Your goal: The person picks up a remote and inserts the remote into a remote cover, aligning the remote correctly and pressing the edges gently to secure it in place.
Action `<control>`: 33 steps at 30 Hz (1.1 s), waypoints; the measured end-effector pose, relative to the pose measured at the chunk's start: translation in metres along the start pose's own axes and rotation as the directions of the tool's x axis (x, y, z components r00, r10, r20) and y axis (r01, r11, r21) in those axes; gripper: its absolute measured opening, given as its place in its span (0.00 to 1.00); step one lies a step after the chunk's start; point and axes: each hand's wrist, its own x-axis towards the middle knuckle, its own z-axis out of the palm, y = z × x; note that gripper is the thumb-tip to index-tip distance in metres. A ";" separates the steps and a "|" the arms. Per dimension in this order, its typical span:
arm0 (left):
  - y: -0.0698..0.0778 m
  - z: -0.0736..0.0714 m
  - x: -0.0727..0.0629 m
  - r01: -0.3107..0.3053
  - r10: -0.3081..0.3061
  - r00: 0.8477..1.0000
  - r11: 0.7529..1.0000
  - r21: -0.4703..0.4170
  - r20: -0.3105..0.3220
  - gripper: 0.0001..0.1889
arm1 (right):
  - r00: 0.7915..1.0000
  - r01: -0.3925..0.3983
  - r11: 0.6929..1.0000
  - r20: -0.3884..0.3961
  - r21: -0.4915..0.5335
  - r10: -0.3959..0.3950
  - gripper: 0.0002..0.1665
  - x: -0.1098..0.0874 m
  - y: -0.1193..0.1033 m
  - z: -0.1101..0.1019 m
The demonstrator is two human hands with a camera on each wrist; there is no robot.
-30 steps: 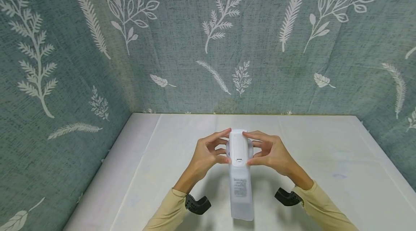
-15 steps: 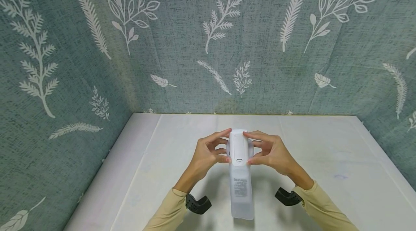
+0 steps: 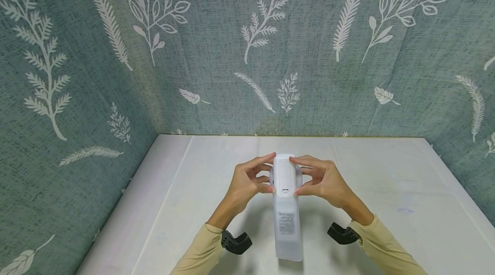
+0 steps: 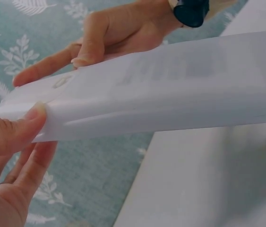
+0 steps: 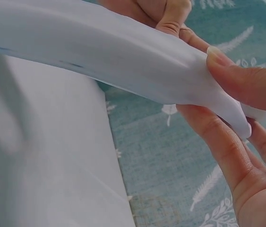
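One left hand [image 3: 244,184] and one right hand [image 3: 326,182] are pinching a long white thing [image 3: 286,207] between them, above a white table [image 3: 193,197]

Long white device [image 3: 287,208], translucent and printed toward lower end, held aloft

The person wears long pale-yellow fabric sleeves [image 3: 197,251], and near each wrist one black, curved, hard-looking device [image 3: 236,244].
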 end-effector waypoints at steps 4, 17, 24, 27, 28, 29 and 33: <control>0.000 0.000 0.000 -0.002 0.002 1.000 1.000 -0.009 0.001 0.38 | 1.000 0.002 1.000 0.001 -0.004 -0.002 0.40 0.000 -0.001 0.000; 0.000 0.001 0.001 -0.015 0.015 1.000 1.000 0.007 0.012 0.37 | 1.000 -0.006 1.000 -0.004 -0.007 0.006 0.40 0.000 0.000 -0.002; -0.006 -0.001 0.001 -0.037 0.036 0.999 0.999 0.027 0.039 0.37 | 0.999 -0.040 0.999 -0.005 0.014 0.040 0.41 -0.002 0.002 -0.002; -0.007 -0.001 0.000 -0.042 0.041 0.998 0.999 0.017 0.042 0.38 | 0.998 -0.059 0.998 -0.025 0.021 0.060 0.41 -0.003 0.003 -0.001; -0.008 0.000 0.000 -0.044 0.044 0.998 0.999 0.016 0.038 0.38 | 0.997 -0.062 0.998 -0.034 0.021 0.063 0.41 -0.003 0.003 0.000; -0.008 0.000 -0.001 -0.044 0.043 0.998 0.999 0.012 0.035 0.38 | 0.997 -0.061 0.998 -0.043 0.014 0.061 0.40 -0.004 0.003 0.000; -0.008 0.002 -0.003 -0.035 0.035 0.999 0.999 -0.008 0.014 0.35 | 0.989 -0.079 0.997 -0.125 -0.020 0.076 0.37 -0.003 0.003 0.003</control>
